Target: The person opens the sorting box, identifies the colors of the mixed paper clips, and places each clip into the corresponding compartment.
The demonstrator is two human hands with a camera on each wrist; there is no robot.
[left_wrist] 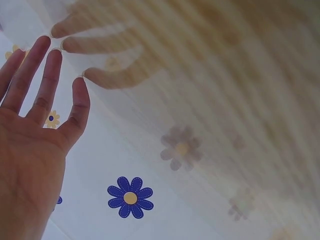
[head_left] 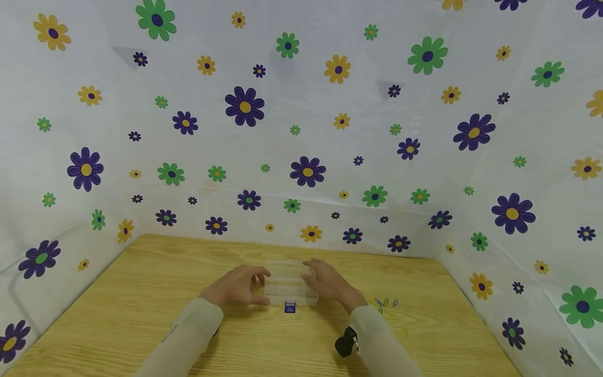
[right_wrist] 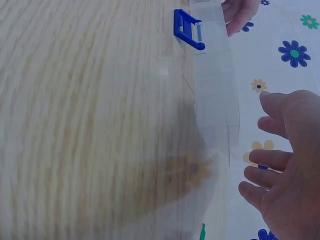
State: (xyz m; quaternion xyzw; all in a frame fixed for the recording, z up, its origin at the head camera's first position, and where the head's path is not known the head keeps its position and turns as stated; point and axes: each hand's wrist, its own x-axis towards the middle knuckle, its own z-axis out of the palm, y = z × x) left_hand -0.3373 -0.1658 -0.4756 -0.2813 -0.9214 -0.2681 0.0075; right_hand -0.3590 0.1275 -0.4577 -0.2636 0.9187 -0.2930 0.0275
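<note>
A clear plastic compartment box (head_left: 288, 285) with a small blue latch (head_left: 290, 307) on its front lies on the wooden table (head_left: 141, 293). My left hand (head_left: 240, 287) rests against the box's left end. In the left wrist view its straight fingers (left_wrist: 45, 85) touch the box's clear wall (left_wrist: 175, 75), which mirrors them. My right hand (head_left: 330, 283) lies at the box's right end. The right wrist view shows that hand (right_wrist: 285, 165) with loosely bent fingers beside the box (right_wrist: 215, 90), the latch (right_wrist: 187, 29) at the far side. Neither hand holds anything.
Several coloured paper clips (head_left: 386, 303) lie scattered on the table right of my right hand. White sheets printed with flowers (head_left: 306, 131) wall in the table at the back and both sides. A black wrist camera (head_left: 346, 343) sits on my right sleeve.
</note>
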